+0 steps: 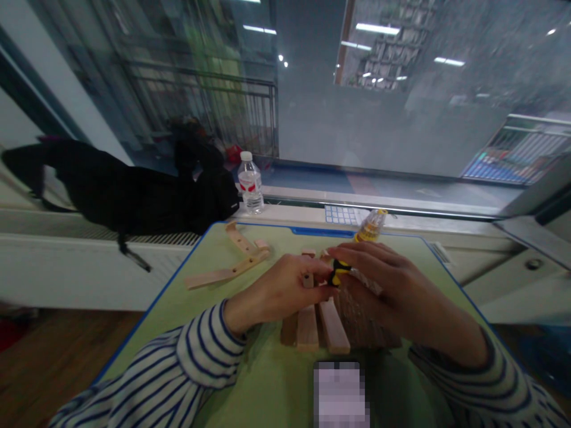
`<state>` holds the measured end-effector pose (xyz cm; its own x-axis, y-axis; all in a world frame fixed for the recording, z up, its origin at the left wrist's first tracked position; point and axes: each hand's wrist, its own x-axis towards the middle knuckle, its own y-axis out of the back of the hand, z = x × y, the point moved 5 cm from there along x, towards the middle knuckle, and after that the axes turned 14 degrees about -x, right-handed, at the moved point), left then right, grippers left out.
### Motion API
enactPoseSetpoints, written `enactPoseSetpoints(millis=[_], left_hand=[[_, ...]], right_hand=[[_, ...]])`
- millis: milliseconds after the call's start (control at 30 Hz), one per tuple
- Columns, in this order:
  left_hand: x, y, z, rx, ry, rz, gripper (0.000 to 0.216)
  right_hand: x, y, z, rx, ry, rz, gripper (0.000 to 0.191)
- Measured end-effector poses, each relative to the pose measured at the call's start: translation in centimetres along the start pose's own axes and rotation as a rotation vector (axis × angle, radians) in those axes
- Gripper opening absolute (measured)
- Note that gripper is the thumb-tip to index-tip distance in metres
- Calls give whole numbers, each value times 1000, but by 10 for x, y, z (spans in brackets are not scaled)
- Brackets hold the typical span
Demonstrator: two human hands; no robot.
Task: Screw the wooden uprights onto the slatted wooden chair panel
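Note:
My left hand pinches a small wooden block with a hole in it, above a row of wooden slats lying on the green mat. My right hand is closed round a black and yellow screwdriver, whose tip meets the block. The yellow transparent handle end sticks out past my fingers. Both sleeves are striped blue and white.
A loose assembly of wooden strips lies at the mat's far left. A water bottle and a black bag sit on the window ledge behind. A blurred square patch covers something near the front edge.

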<state>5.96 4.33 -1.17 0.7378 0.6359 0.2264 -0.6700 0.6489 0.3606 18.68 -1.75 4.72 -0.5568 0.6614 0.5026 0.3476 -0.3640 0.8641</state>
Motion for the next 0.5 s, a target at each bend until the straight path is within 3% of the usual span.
enactPoseSetpoints(millis=[300,500], left_hand=[[1,-4,1,-45,-56,-97,13],[1,-3,-1,-22,-38,-74,12]], right_hand=[[0,-6,5,-55,-34,47,28],[1,-8,4,-50,-28,54,27]])
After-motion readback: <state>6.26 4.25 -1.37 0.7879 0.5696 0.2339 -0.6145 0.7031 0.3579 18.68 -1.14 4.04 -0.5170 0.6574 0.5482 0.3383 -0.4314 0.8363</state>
